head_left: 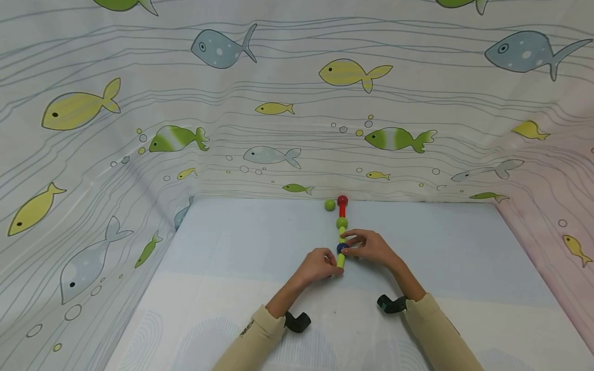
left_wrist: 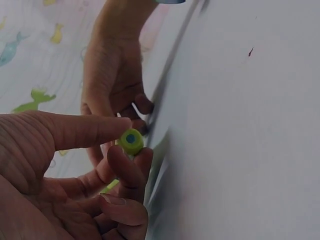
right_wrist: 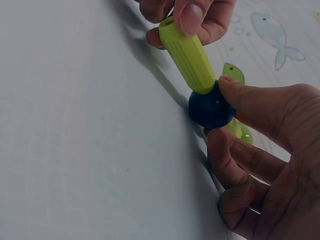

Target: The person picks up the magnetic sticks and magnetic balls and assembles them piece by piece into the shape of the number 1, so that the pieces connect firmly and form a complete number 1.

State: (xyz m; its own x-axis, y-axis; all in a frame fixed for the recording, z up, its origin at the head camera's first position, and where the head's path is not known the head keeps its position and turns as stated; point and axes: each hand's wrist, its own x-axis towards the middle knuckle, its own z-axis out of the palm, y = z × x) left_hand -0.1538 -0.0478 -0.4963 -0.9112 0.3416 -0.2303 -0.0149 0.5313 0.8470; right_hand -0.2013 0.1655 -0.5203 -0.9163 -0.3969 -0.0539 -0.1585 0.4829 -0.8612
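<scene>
My left hand [head_left: 317, 266] pinches the near end of a yellow-green ribbed rod [right_wrist: 189, 57] between thumb and fingers. In the left wrist view that rod [left_wrist: 131, 141] shows end-on, with a dark spot in its middle. The rod's other end meets a dark blue ball [right_wrist: 212, 107], which my right hand [head_left: 371, 247] holds between thumb and fingers. Beyond the blue ball the line runs on through another yellow-green rod [head_left: 342, 232], partly behind the right fingers, a green ball [head_left: 342, 223], a red rod [head_left: 342, 210] and a red ball [head_left: 342, 200] at the far end.
A loose-looking green ball [head_left: 329, 205] lies left of the red ball, near the table's back edge. The white table [head_left: 241, 237] meets a fish-patterned cloth [head_left: 278, 129] at the back and sides. Black camera mounts [head_left: 298, 322] sit on both wrists.
</scene>
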